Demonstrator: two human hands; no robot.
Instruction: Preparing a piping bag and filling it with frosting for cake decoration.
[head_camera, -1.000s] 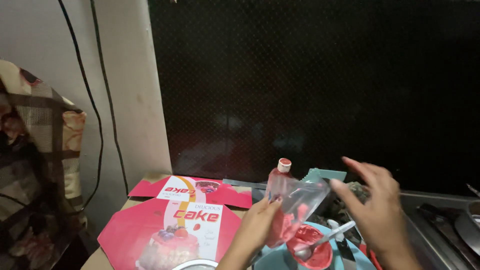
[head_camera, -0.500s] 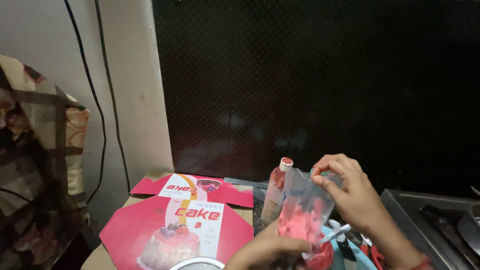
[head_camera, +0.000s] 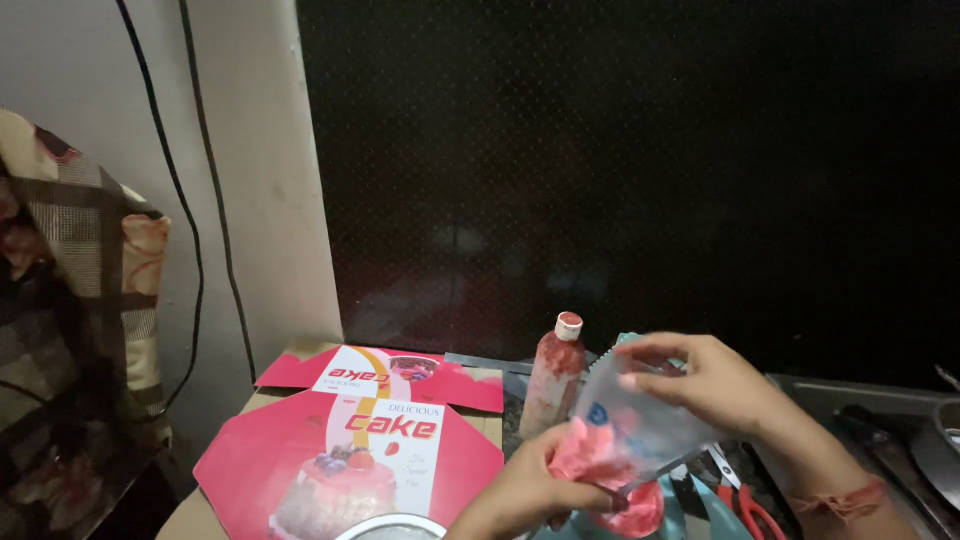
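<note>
Largest in view, a dark window pane filling the upper middle and right. At 9 o'clock, a checked cloth hanging at the left edge, with two black cables running down the pale wall beside it. At 7 o'clock, a flat pink cake box lying on the bench — a picture of a cake printed on the lid. At 5 o'clock, a clear plastic piping bag held up over the bench, tilted, with pink cream gathered in the lower end. Right hand clamped on the upper open edge of the bag, fingers pinching the plastic. Left hand closed around the lower pink part of the bag, squeezing from below. Both hands near each other, joined only by the bag. Just behind the bag toward 6 o'clock, a small bottle of red sauce with a red and white cap, standing upright. Below the bag, a red bowl partly hidden. At 4 o'clock, red-handled scissors lying near the right wrist — only partly seen.
</note>
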